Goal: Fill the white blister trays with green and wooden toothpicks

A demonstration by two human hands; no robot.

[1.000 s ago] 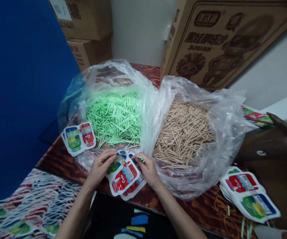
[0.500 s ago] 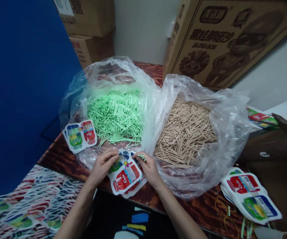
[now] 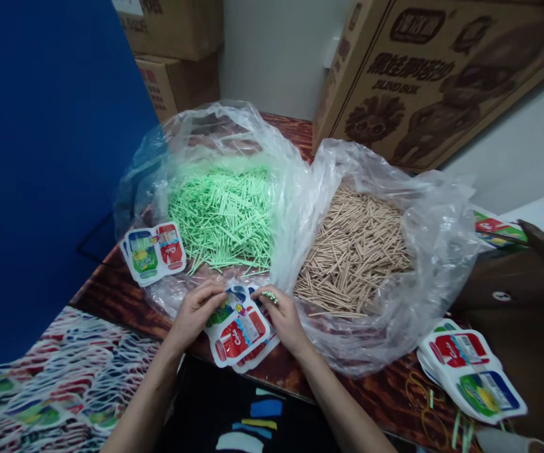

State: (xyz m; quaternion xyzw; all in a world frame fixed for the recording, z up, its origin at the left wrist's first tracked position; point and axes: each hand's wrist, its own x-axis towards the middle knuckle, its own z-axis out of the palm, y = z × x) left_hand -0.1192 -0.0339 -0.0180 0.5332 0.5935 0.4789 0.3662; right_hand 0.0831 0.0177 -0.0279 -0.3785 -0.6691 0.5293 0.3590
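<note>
My left hand (image 3: 200, 309) pinches the upper left side of a printed packet (image 3: 241, 333) shaped like two soda cans, one green and one red marked "Cola". More such packets lie under it at the table's front edge. My right hand (image 3: 282, 316) is closed around a small bunch of light green sticks (image 3: 269, 297), their ends showing above the curled fingers. Its fingertips are at the packet's upper right edge. Just beyond my hands, a clear plastic bag holds a heap of green sticks (image 3: 222, 217). A second bag to the right holds brown sticks (image 3: 356, 251).
Two can-shaped packets (image 3: 155, 253) lie at the left of the green heap. A stack of packets (image 3: 474, 368) sits at the right, beside yellow rubber bands (image 3: 427, 409). Large cardboard boxes (image 3: 394, 82) stand behind. Many packets (image 3: 73, 377) are piled at lower left.
The view has shifted slightly. Both hands keep nearly the same place and grip on the packet and the green sticks.
</note>
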